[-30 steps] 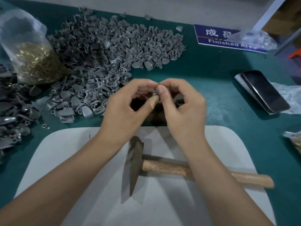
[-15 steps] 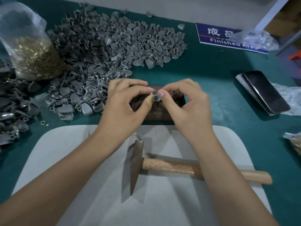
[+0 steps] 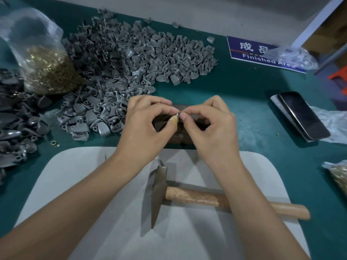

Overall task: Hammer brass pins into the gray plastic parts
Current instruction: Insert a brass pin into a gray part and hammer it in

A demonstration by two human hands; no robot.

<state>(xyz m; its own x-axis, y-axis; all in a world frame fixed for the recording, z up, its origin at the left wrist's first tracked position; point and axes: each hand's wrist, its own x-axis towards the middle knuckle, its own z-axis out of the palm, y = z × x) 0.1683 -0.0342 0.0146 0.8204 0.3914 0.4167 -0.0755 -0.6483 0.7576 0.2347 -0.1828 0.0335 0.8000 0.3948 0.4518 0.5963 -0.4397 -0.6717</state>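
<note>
My left hand [image 3: 145, 126] and my right hand [image 3: 210, 128] meet fingertip to fingertip over a dark block [image 3: 180, 136] on the green table. Between them they pinch one small gray plastic part [image 3: 177, 115]; a plaster wraps my left thumb. Whether a brass pin is in my right fingers I cannot tell. A big heap of gray plastic parts [image 3: 131, 59] lies beyond my left hand. A clear bag of brass pins [image 3: 45, 68] stands at the far left. The hammer [image 3: 187, 196] lies unheld on the white pad [image 3: 75, 184], under my right forearm.
Darker parts [image 3: 13, 113] are piled at the left edge. A phone [image 3: 300, 115] lies on the right, a blue "Finished Area" sign [image 3: 249, 51] behind it. Another bag of pins [image 3: 339, 177] shows at the right edge. A loose brass ring [image 3: 53, 143] lies near the pad.
Both hands, with the gray part, have come down from above the table to just over the dark block. The hammer has stayed put.
</note>
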